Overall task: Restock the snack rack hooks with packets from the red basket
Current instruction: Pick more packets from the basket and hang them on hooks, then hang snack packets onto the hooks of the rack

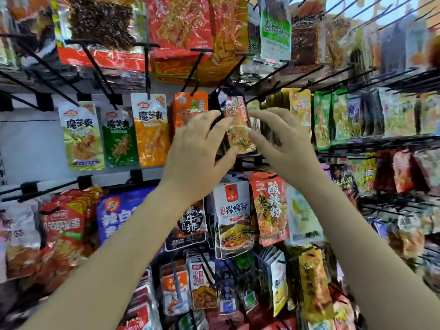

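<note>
Holding snack pkt (238, 125) at hook (234, 72): left hand (195, 148) + right hand (283, 144) pinching its edges.

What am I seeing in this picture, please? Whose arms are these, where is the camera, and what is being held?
There is no machine here. The single picture comes from a camera worn on a person's head, looking forward and down, so the two bare arms belong to the wearer. In front stands a snack rack with black wire hooks carrying hanging packets. The left hand and the right hand together hold one small snack packet, their fingers curled round its sides, up at a hook in the middle row. To its left hangs an orange packet. The red basket is not in view.
</note>
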